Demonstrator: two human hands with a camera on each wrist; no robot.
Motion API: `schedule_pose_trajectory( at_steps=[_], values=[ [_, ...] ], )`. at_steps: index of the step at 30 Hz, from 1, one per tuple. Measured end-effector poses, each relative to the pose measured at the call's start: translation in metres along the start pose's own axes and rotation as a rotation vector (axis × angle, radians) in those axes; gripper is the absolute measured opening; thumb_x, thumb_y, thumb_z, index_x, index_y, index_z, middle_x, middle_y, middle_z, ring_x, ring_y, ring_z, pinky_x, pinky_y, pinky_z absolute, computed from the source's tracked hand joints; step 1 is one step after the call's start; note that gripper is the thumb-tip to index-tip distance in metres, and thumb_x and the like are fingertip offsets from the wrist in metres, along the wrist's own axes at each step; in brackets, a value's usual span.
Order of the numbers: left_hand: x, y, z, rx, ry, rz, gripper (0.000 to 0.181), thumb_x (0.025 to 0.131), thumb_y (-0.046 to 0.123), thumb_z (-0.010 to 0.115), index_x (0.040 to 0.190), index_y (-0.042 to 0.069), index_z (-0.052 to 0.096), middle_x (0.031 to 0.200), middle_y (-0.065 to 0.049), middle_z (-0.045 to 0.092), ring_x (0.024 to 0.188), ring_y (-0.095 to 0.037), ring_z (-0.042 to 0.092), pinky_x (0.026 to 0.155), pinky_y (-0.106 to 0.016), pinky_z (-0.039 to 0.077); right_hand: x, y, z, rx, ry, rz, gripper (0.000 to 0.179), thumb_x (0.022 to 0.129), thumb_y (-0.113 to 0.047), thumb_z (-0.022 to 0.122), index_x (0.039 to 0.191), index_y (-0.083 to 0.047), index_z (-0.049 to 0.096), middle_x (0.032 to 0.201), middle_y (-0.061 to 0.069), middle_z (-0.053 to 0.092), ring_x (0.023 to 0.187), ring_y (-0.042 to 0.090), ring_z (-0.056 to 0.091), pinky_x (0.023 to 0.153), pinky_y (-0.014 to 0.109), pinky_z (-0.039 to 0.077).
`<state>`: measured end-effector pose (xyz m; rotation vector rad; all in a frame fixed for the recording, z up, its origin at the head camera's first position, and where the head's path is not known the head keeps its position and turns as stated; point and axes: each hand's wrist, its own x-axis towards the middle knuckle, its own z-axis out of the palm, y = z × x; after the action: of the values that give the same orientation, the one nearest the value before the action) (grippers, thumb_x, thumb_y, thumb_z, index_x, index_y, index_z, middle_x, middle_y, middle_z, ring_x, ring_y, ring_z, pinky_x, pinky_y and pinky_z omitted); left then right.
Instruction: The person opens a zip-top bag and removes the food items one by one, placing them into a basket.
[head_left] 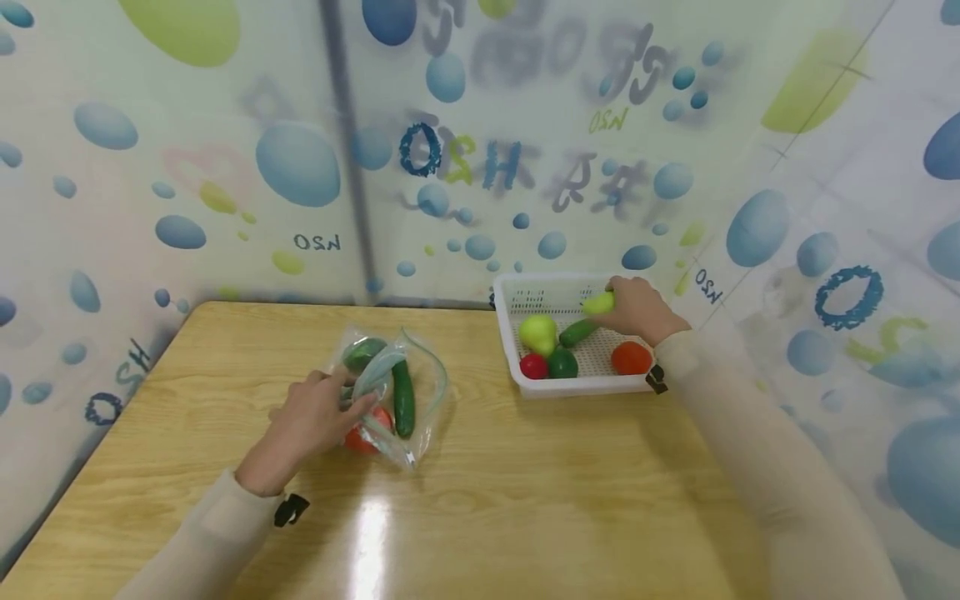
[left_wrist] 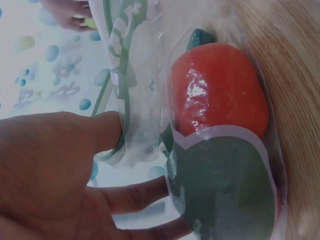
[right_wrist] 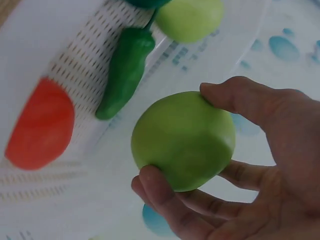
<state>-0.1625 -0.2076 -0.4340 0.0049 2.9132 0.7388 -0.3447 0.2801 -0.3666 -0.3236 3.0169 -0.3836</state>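
Observation:
A clear zip bag (head_left: pixel 431 392) lies on the left of the table. In it show a cucumber (head_left: pixel 403 400), a round red tomato-like piece (left_wrist: pixel 220 90) and a dark green piece (left_wrist: pixel 225 180) with a pale edge. My left hand (head_left: pixel 318 417) rests at the bag's left side. Its thumb touches the green zip strip (left_wrist: pixel 122 75), and the spread fingers reach the bag's wall. Over a white basket (head_left: pixel 517 367), my right hand (head_left: pixel 637 308) grips a smooth green round fruit (right_wrist: pixel 182 140) between thumb and fingers, raised above the basket floor.
Inside the basket lie a green pepper (right_wrist: pixel 127 70), a yellow-green pear-shaped fruit (head_left: pixel 537 333), a small red piece (head_left: pixel 534 366), a dark green piece (head_left: pixel 562 363) and an orange-red tomato-like piece (head_left: pixel 632 358). A patterned wall (head_left: pixel 465 217) stands behind the wooden table (head_left: pixel 510 500).

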Motion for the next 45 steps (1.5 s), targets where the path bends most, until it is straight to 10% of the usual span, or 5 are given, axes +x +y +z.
schedule_pose_trajectory(
  at_steps=[10, 20, 25, 32, 45],
  values=[
    [-0.001, -0.003, 0.003, -0.001, 0.019, 0.011, 0.066, 0.115, 0.053, 0.071, 0.153, -0.001, 0.070, 0.144, -0.040, 0.066, 0.122, -0.061, 0.066, 0.076, -0.065, 0.058, 0.008, 0.027, -0.009, -0.050, -0.119, 0.147, 0.036, 0.103, -0.029, 0.080, 0.112, 0.004, 0.069, 0.091, 0.015, 0.067, 0.086, 0.032, 0.065, 0.077, 0.039, 0.053],
    [-0.001, -0.005, 0.004, 0.002, 0.066, 0.083, 0.059, 0.115, 0.044, 0.075, 0.138, -0.010, 0.075, 0.131, -0.039, 0.072, 0.116, -0.054, 0.070, 0.093, -0.068, 0.061, 0.008, 0.030, -0.013, -0.084, -0.115, 0.162, 0.041, 0.107, -0.022, 0.077, 0.128, 0.013, 0.069, 0.114, 0.029, 0.073, 0.100, 0.039, 0.065, 0.093, 0.052, 0.059],
    [0.000, -0.006, 0.004, 0.001, 0.061, 0.076, 0.062, 0.114, 0.043, 0.076, 0.142, -0.012, 0.073, 0.134, -0.043, 0.070, 0.118, -0.056, 0.069, 0.094, -0.069, 0.061, 0.004, 0.016, -0.013, -0.038, -0.076, 0.089, 0.058, 0.111, -0.025, 0.074, 0.148, 0.018, 0.062, 0.152, 0.042, 0.067, 0.120, 0.049, 0.070, 0.116, 0.066, 0.060],
    [0.000, -0.009, 0.005, -0.008, 0.063, 0.061, 0.065, 0.112, 0.042, 0.078, 0.145, -0.014, 0.070, 0.134, -0.046, 0.065, 0.120, -0.061, 0.065, 0.091, -0.066, 0.062, -0.012, -0.014, -0.006, -0.018, -0.011, 0.006, 0.056, 0.113, -0.028, 0.073, 0.150, 0.013, 0.066, 0.155, 0.037, 0.069, 0.138, 0.053, 0.069, 0.126, 0.066, 0.054],
    [-0.004, -0.001, 0.008, 0.048, 0.135, 0.058, 0.062, 0.108, 0.049, 0.083, 0.136, -0.007, 0.076, 0.119, -0.035, 0.060, 0.102, -0.047, 0.054, 0.070, -0.051, 0.052, -0.069, -0.091, 0.022, 0.084, 0.150, -0.216, 0.040, 0.110, -0.023, 0.083, 0.140, 0.003, 0.077, 0.137, 0.024, 0.082, 0.115, 0.037, 0.077, 0.104, 0.054, 0.067]
  ],
)
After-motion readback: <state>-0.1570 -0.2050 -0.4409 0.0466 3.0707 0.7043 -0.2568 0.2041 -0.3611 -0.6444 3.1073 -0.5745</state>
